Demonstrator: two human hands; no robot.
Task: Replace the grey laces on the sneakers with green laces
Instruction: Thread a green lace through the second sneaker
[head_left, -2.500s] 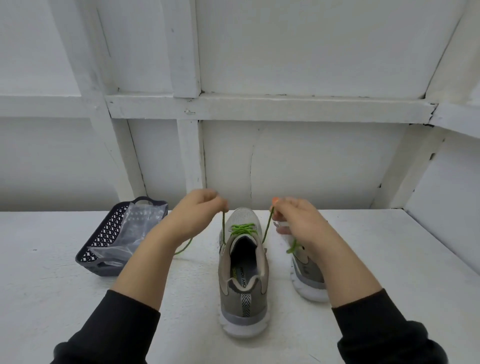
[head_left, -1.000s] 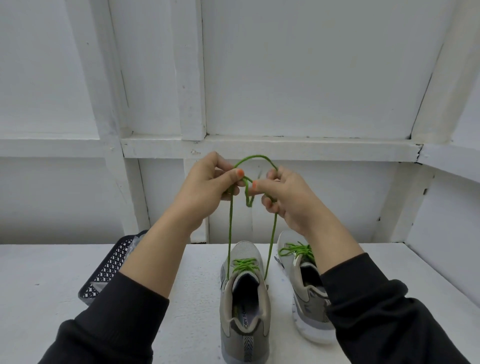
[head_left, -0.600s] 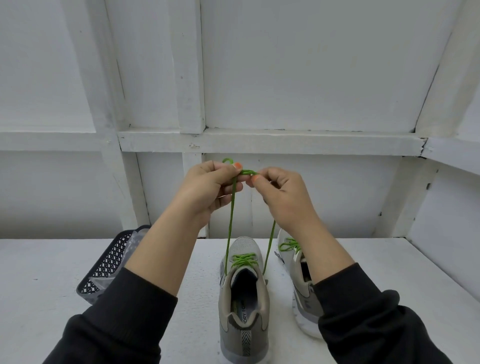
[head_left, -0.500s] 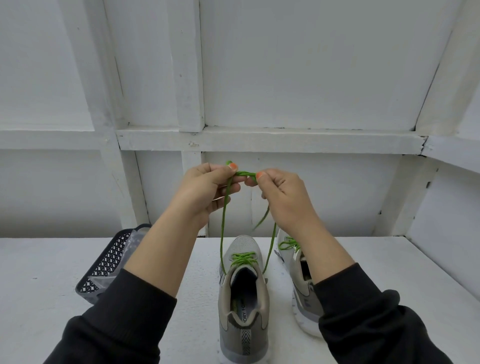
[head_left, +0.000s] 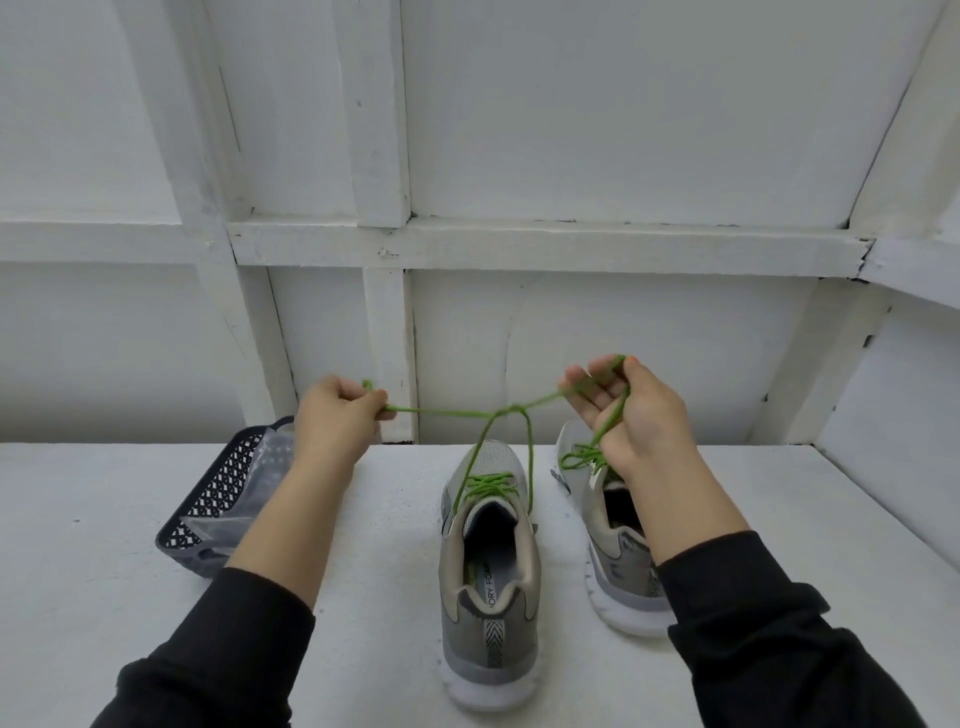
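We saw matt woven cord in the green lace (head_left: 452, 412). The sneaker (head_left: 488, 587) had a grey knit cloth upper and a smooth white sole (head_left: 488, 693). The basket (head_left: 218, 493) was dark perforated plastic, holding a glossy clear plastic bag (head_left: 272, 457). The counter (head_left: 104, 571) looked white-painted and slightly rough, and our sleeves (head_left: 769, 649) were matt black cloth.

The left hand (head_left: 340, 421) and the right hand (head_left: 631, 415), pinched close together half a second ago high above the grey mesh sneaker (head_left: 488, 551), now sit well apart and lower, one out to each side. The thin green lace (head_left: 452, 411), which hung from their fingertips in two long strands, now stretches between them, and its crossing is drawn into a small knot (head_left: 511, 410) above the sneaker's toe. The right hand's palm now faces the camera, with the lace's tail running down across it.
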